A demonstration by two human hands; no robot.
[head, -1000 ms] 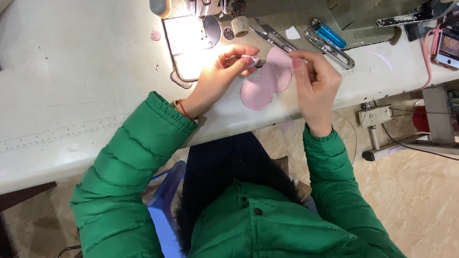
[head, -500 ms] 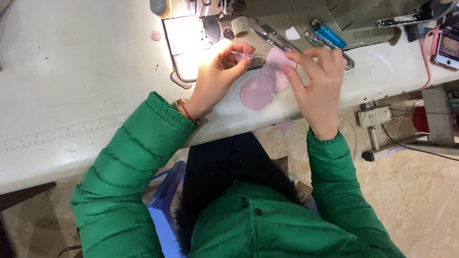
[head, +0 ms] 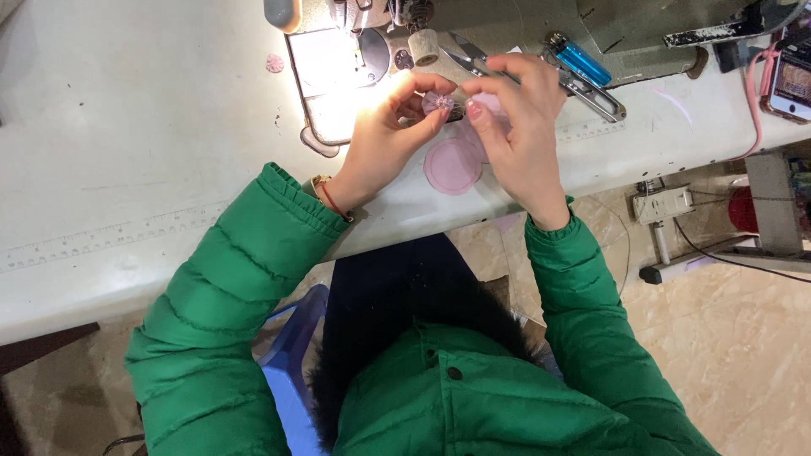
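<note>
Both hands (head: 460, 127) pinching pink rosette (head: 438, 102)

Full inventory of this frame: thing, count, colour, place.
small gathered fabric piece: 1, pink, pinched between both hands
round fabric piece: 1, pink, table edge under the hands
small fabric disc: 1, pink, table top left
sewing machine: 1, grey-green, top centre
thread snips: 1, metal, right of the hands
lighter: 1, blue, by the machine base
phone: 1, pink case, top right
table: 1, white
stool: 1, blue, under the person
left hand: holds the gathered piece
right hand: holds it too
</note>
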